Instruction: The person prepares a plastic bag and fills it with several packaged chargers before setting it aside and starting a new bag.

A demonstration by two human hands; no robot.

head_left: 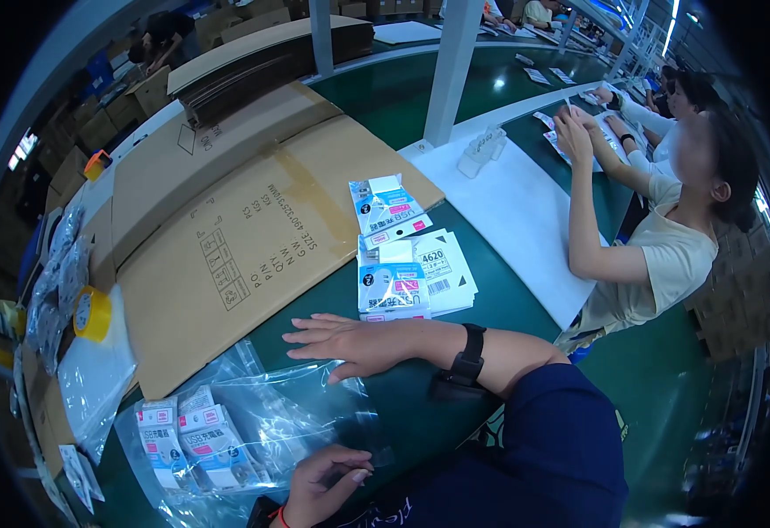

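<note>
My right hand [350, 341] reaches across the green table, fingers spread and holding nothing, just above the open end of a clear plastic bag [301, 409]. Several white-and-blue packets [213, 451] lie inside this bag at the lower left. Beside the bag's near edge is my left hand [325, 482], fingers loosely curled with the thumb apart and nothing visible between them. Beyond my right forearm more blue-and-white packets [392, 286] are stacked, partly over white printed label sheets [448, 271]. Another packet [383, 204] rests against the cardboard's edge.
Flattened cardboard [306, 207] covers the table's left side. Yellow tape [93, 314] and clear bags [94, 378] lie left of it. A grey post [455, 70] rises at the back. To the right, a co-worker [644, 220] handles something by a white board [517, 207].
</note>
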